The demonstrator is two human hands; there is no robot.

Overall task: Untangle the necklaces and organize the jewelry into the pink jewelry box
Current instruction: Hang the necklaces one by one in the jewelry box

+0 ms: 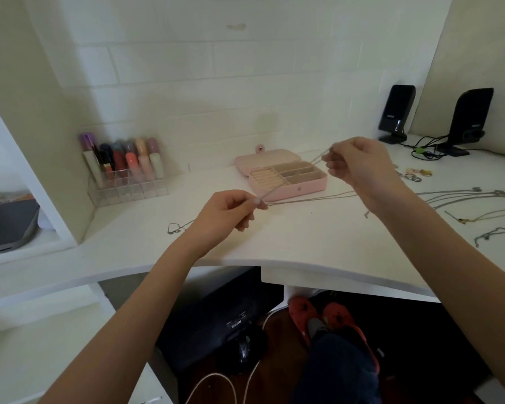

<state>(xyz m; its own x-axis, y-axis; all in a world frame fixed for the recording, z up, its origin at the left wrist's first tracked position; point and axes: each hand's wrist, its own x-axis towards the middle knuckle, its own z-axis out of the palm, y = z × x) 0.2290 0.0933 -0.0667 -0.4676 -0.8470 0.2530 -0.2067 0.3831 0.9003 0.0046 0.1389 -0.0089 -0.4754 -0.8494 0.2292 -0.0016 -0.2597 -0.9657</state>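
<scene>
A thin silver necklace (292, 178) is stretched taut above the desk between both hands. My left hand (226, 211) pinches its lower end just in front of the pink jewelry box (292, 190). My right hand (353, 161) pinches the upper end, right of the box. The box lies open, lid flat behind it, showing cream ring rolls and small compartments. More chain trails from my left hand across the desk to the right. Other necklaces (461, 196) lie spread at the right, and a small chain (177, 227) lies left of my left wrist. Several rings (416, 174) sit behind them.
A clear organizer with several lipsticks (123, 167) stands at the back left. Two black speakers (397, 112) with cables stand at the back right. The curved front edge of the white desk (245, 260) runs below my forearms; my legs and red shoes show underneath.
</scene>
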